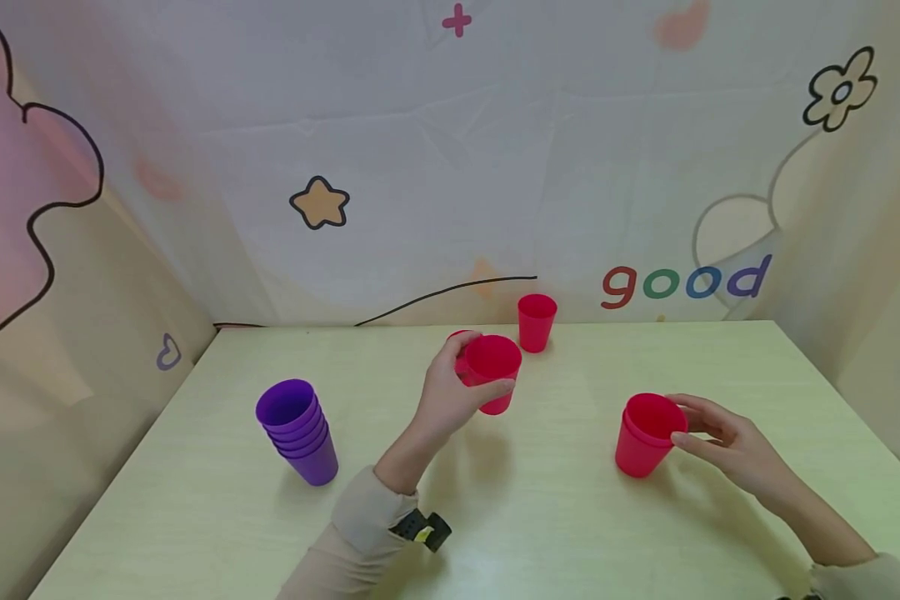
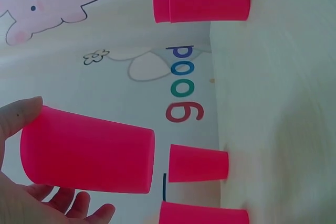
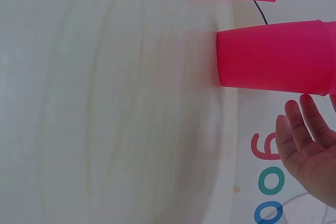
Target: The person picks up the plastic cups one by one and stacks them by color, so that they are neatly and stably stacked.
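My left hand (image 1: 453,387) holds a red cup (image 1: 495,375) above the table, thumb on its near side and fingers round the far side. In the left wrist view this cup (image 2: 86,150) is off the table. Partly hidden behind that hand is another red cup (image 1: 461,336). My right hand (image 1: 735,450) grips the rim of two nested red cups (image 1: 641,442), thumb in front and fingers behind. This stack (image 3: 273,59) stands upright on the table in the right wrist view. One more red cup (image 1: 536,323) stands at the table's back edge.
At the left of the pale table (image 1: 195,517) a nested stack of several purple cups (image 1: 300,433) stands, mouth up. A printed cloth (image 1: 420,200) hangs behind the table and along both sides.
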`<state>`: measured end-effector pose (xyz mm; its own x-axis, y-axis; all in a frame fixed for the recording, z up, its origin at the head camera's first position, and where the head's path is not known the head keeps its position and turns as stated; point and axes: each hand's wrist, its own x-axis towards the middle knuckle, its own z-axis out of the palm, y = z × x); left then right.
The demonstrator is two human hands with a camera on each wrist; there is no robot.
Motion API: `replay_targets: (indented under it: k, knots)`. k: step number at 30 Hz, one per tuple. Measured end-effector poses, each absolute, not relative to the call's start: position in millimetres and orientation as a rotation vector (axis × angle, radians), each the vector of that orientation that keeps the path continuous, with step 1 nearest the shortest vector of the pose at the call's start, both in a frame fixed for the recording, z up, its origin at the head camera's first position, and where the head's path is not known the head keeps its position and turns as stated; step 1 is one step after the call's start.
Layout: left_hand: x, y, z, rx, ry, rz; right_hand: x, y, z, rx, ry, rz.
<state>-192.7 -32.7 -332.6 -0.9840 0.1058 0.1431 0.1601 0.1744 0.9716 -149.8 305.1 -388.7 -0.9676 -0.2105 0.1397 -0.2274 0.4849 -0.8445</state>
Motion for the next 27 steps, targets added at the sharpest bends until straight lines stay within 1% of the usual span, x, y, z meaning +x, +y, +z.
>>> replay_targets:
  k: [17, 27]
  knots:
    - [-196, 8, -318, -0.369, -2.471, -1.930, -151, 306, -391, 0.405, -2.683, 1.545]
    - [-201, 29, -321, -0.451, -2.524, -1.955, -151, 306, -390, 0.405, -2.685, 1.533]
